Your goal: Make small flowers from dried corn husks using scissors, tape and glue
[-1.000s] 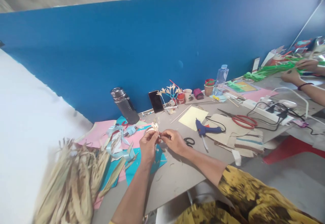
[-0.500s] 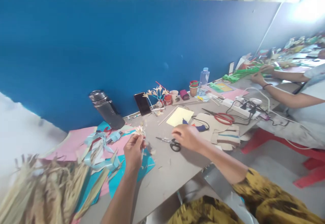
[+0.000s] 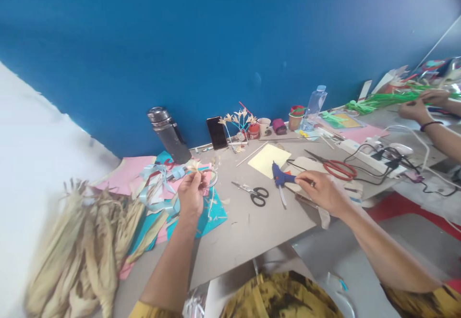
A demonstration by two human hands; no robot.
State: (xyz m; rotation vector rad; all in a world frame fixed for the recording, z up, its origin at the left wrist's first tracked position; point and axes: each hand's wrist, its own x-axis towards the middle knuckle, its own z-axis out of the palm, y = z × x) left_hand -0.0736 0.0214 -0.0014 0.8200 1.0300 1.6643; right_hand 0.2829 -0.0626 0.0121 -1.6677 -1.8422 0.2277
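My left hand [image 3: 191, 193] is closed in a pinch on a pale husk flower [image 3: 193, 165], whose white stem bends off to the right. It hovers over blue and pink sheets. On the right, my right hand [image 3: 320, 190] grips the handle of a blue hot glue gun [image 3: 283, 176], with a whitish glue stick hanging below it. Black-handled scissors [image 3: 254, 193] lie half spread on the table between my hands. Several finished-looking pale flowers [image 3: 239, 118] on stems stand at the back, by a phone [image 3: 216, 133] leaning on the wall.
A dark thermos [image 3: 169, 135] stands back left, and dried corn husks [image 3: 93, 246] lie front left. A yellow sheet [image 3: 268, 159], red-handled scissors [image 3: 340, 169], and a power strip [image 3: 370, 157] with tangled cords are to the right. Another person's hands [image 3: 418, 109] handle green strands at far right.
My right hand has taken hold of the glue gun and lifted it off the table. My left hand still pinches the flower. The view has tilted down and turned left.
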